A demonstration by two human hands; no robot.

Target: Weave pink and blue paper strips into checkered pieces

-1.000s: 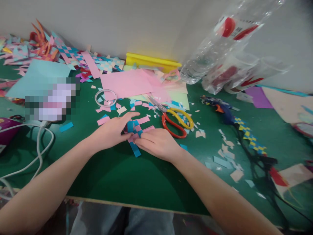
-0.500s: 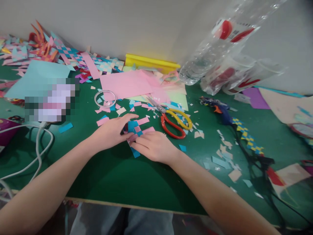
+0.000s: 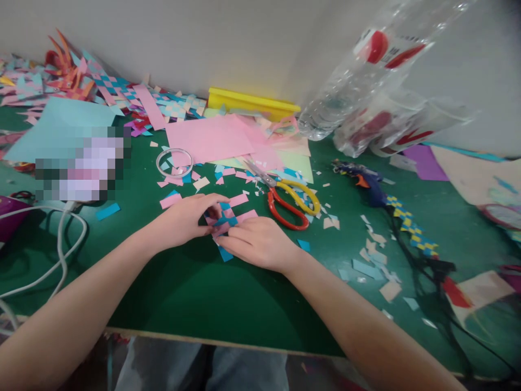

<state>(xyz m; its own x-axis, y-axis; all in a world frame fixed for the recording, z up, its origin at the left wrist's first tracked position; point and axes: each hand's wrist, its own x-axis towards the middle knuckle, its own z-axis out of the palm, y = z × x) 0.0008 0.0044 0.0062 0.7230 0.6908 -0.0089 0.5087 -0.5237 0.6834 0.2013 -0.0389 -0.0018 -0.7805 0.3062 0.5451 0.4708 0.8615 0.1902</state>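
Observation:
Between my two hands is a small woven piece of blue and pink paper strips point(image 3: 226, 221), low over the green table. My left hand point(image 3: 188, 218) holds its left side, fingers curled round the edge. On its right side, my right hand point(image 3: 257, 240) pinches the lower edge. A blue strip end sticks out below the fingers. Several cut pink and blue strips lie just beyond my hands. Scissors point(image 3: 291, 203) with one red and one yellow handle rest open to the right, and a clear ring of tape point(image 3: 175, 163) lies behind my left hand.
Pink sheets point(image 3: 209, 138) and a yellow holder point(image 3: 252, 103) are at the back. Left are a blurred phone point(image 3: 91, 168) and white cable point(image 3: 61, 244). A plastic bottle point(image 3: 358, 70), cups and a glue gun point(image 3: 366, 184) with black cord stand or lie right, among paper scraps.
The upper blue strip of the woven piece now looks folded down towards the middle. My left fingers have shifted slightly over it; my right hand has barely moved.

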